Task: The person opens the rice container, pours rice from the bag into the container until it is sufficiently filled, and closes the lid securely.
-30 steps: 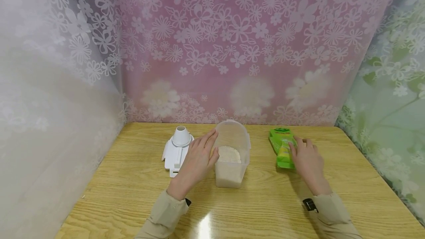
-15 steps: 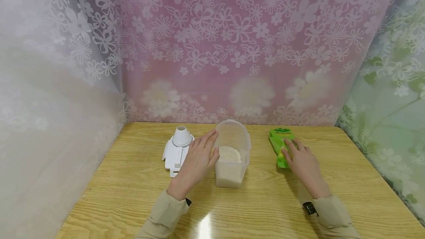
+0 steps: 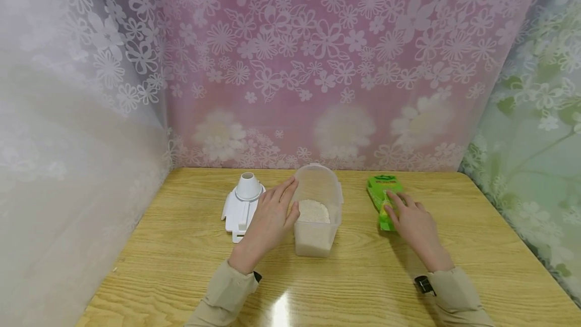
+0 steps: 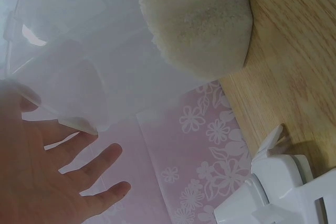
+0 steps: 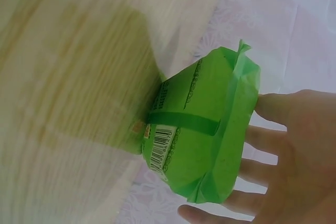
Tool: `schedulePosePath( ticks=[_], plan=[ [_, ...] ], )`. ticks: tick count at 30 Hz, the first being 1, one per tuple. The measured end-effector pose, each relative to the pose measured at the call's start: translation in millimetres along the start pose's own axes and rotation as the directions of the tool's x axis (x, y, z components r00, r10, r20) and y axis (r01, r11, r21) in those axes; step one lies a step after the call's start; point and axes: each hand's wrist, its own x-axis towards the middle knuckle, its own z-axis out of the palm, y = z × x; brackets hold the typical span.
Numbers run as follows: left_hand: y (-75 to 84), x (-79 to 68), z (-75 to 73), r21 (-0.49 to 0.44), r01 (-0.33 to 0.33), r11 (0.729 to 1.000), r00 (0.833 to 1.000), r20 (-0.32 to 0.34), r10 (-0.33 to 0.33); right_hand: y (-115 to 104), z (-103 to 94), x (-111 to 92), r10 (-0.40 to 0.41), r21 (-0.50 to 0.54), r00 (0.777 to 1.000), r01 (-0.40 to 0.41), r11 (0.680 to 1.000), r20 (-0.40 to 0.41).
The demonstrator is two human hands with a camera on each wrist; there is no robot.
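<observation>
My left hand (image 3: pixel 271 216) is at the left side of a clear plastic container (image 3: pixel 337 201). In the left wrist view its thumb and forefinger touch the container's rim, and the other fingers are spread and nearly straight. White grains that look like rice (image 4: pixel 205 22) fill the lower part of the container, which stands upright on the table. On the right, my right hand (image 3: pixel 415 226) rests its fingers on a green packet (image 3: pixel 383 184) lying on the table. The right wrist view shows the packet's folded end with a barcode (image 5: pixel 161 149), the fingers spread along its top.
A white plastic lid (image 3: pixel 238 213) with a cone-shaped spout (image 3: pixel 247 187) lies left of the container, partly behind my left hand. The wooden table (image 3: pixel 354 291) ends at a pink floral curtain (image 3: pixel 290 64) at the back. More curtains hang at both sides.
My right hand has shifted slightly left, further over the green packet, over the first half second, then stays there. My left hand and the container have not moved.
</observation>
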Motion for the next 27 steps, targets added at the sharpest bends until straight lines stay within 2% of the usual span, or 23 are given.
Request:
schedulePosePath(
  ticks=[6,14,27],
  plan=[
    [-0.4,-0.2,0.4,0.002,-0.005,1.000,1.000,-0.006,0.005,-1.2,-2.4,-1.4,0.012,-0.008,0.998,-0.012,1.000,0.068],
    [-0.1,-0.1,-0.1,-0.007,0.002,1.000,1.000,0.005,-0.002,-1.6,-3.0,-4.7,0.005,-0.033,0.994,-0.001,0.999,0.112],
    [0.7,-0.7,-0.3,-0.017,-0.003,1.000,1.000,-0.003,0.003,-0.3,-1.8,-11.5,-0.011,-0.049,0.971,0.023,0.999,0.240]
  ],
)
